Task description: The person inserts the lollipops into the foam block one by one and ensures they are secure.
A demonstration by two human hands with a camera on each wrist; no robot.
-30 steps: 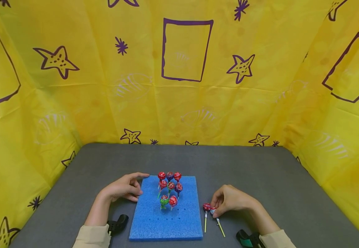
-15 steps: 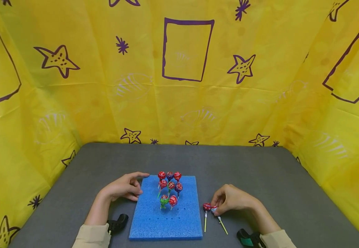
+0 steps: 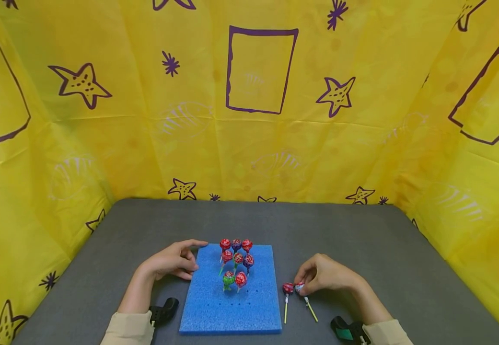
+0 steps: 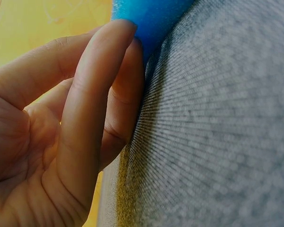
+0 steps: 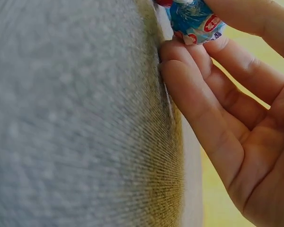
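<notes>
A blue foam board lies on the table, with several wrapped lollipops standing upright in its far half. My left hand rests at its left side; the index finger reaches the far left corner and the thumb touches the edge. In the left wrist view, a fingertip meets the blue foam. Right of the board, my right hand pinches the head of a lollipop in a blue, white and red wrapper. Its pale yellow stick points toward the front. Beside it lies a red-wrapped lollipop.
The standing lollipops include a green one and a pink-red one in the nearest row. Small holes show in the foam in front of them. The dark grey table is enclosed by yellow patterned cloth.
My right hand has shifted slightly right and away from me, with the blue-wrapped lollipop drawn a little from the red one. My left hand and the board stay put.
</notes>
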